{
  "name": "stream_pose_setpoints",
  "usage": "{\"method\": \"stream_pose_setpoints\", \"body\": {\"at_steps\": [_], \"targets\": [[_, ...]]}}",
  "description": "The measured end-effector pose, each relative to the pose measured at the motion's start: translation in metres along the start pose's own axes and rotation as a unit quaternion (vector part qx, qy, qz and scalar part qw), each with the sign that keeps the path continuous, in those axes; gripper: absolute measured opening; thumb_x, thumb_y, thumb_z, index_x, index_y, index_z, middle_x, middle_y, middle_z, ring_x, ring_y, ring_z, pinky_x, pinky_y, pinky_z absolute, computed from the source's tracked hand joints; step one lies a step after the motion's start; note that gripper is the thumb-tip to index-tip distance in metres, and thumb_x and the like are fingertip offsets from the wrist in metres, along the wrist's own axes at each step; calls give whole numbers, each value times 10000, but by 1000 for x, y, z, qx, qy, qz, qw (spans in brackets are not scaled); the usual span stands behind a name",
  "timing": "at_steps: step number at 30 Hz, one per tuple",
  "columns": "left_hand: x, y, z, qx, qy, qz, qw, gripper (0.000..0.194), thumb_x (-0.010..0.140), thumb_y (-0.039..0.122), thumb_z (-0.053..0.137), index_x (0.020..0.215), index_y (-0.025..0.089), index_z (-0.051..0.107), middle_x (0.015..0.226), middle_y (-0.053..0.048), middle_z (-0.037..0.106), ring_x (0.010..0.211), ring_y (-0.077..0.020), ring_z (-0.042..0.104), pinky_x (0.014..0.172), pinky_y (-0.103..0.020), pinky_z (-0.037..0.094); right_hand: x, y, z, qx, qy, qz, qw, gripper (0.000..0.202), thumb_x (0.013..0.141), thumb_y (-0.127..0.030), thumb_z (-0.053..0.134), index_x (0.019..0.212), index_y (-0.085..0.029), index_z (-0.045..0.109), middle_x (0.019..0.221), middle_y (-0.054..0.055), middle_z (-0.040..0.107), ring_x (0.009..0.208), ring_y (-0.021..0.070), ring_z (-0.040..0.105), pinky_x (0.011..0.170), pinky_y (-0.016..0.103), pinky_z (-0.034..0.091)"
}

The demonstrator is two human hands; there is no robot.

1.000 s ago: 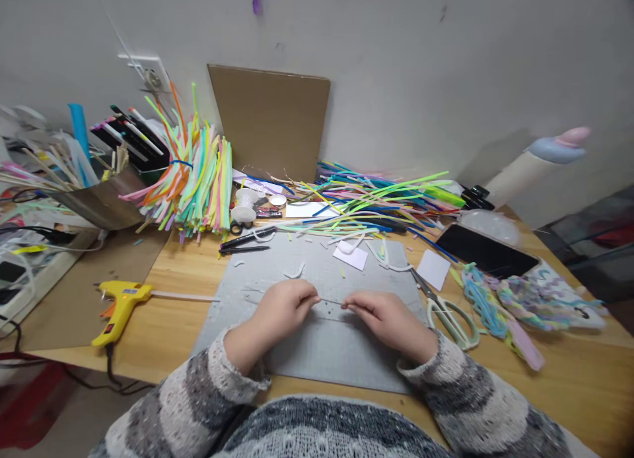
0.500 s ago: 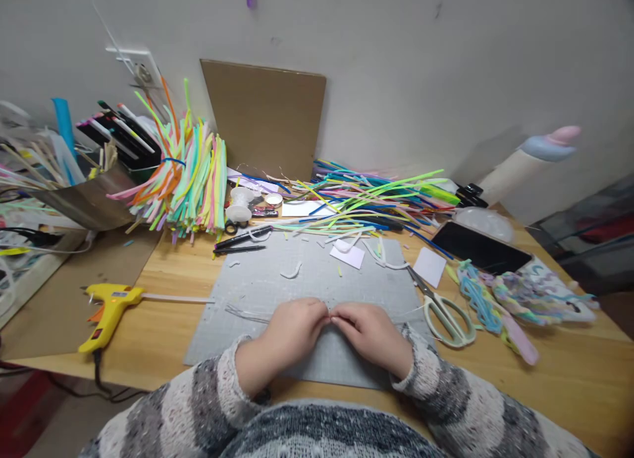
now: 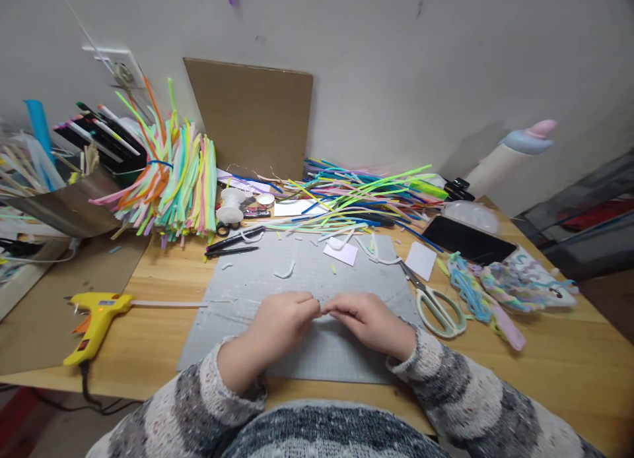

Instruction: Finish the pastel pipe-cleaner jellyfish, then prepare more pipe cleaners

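Over the grey cutting mat (image 3: 307, 365) my left hand (image 3: 282, 326) and my right hand (image 3: 371, 323) are closed in pinches, their fingertips nearly meeting. A thin, pale thread (image 3: 222, 301) trails out to the left of my left hand. Between the fingertips its run is too fine to make out clearly. Beyond the hands, a short white pipe cleaner piece (image 3: 284, 271) and a small white card (image 3: 340, 252) lie on the mat. Scissors (image 3: 436, 306) with pale green handles rest at the mat's right edge, nearest my right hand.
A yellow glue gun (image 3: 96, 319) lies at left. A pipe cleaner bundle (image 3: 183, 181) stands behind it, and loose pipe cleaners (image 3: 366, 194) spread along the wall. Pens (image 3: 232, 247), a thread spool (image 3: 230, 207), a phone (image 3: 468, 240) and a pastel braided piece (image 3: 470, 290) surround the mat.
The view has turned slightly right, so things sit further left. My hands stay pinched, with a slightly wider gap between them. The strands beside them show less clearly.
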State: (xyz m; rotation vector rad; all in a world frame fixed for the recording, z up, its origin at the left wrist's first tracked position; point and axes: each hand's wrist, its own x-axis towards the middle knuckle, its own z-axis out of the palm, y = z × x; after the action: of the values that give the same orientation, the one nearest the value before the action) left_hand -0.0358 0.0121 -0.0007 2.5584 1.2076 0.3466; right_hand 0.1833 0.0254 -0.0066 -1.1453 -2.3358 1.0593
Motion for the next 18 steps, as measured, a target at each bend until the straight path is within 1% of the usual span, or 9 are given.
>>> {"method": "stream_pose_setpoints", "body": {"at_steps": [3,5,8,11,13,16,18], "targets": [[1,-3,-7,35,10,-19,999,149,901,141,508,849,190,639,798,-18,668,757,-176,615,617,-261,379,0,3,-7,-60,14,11,998,227,945,-271,497,993,-218,713,994,36,743,919,177,671,789,296,459],[3,-1,-7,56,4,-21,998,137,907,170,513,841,181,632,796,-24,665,747,-178,613,618,-267,389,0,3,-5,-83,20,17,996,211,940,-256,506,983,-211,708,984,35,743,913,183,672,782,297,456],[5,4,2,79,-8,3,997,167,928,215,498,843,165,633,783,-40,655,727,-184,605,624,-279,409,-1,0,8,-108,16,21,994,205,939,-232,497,967,-205,698,964,35,742,899,190,673,759,294,449],[5,9,11,57,-23,11,998,181,943,229,484,893,174,649,795,-38,663,741,-187,616,634,-282,428,0,-4,16,-131,-8,17,991,216,947,-245,481,928,-195,690,919,40,736,864,192,670,720,285,433],[5,10,13,44,-40,-16,998,181,943,227,483,907,183,654,808,-35,670,751,-192,626,627,-282,435,0,-5,16,-146,-12,24,989,219,952,-262,476,942,-200,686,925,38,735,868,193,670,715,284,424],[4,9,11,32,-61,-74,995,195,939,212,473,898,183,661,849,-45,685,767,-203,641,632,-288,449,1,-3,11,-175,-1,44,984,225,956,-281,472,959,-214,686,938,31,736,883,201,673,712,290,411],[5,7,9,13,-62,-88,994,207,938,201,465,947,196,672,888,-48,700,792,-206,653,653,-290,463,0,-1,9,-185,5,43,982,222,955,-277,473,957,-220,688,938,25,738,885,200,675,710,291,405]]}}
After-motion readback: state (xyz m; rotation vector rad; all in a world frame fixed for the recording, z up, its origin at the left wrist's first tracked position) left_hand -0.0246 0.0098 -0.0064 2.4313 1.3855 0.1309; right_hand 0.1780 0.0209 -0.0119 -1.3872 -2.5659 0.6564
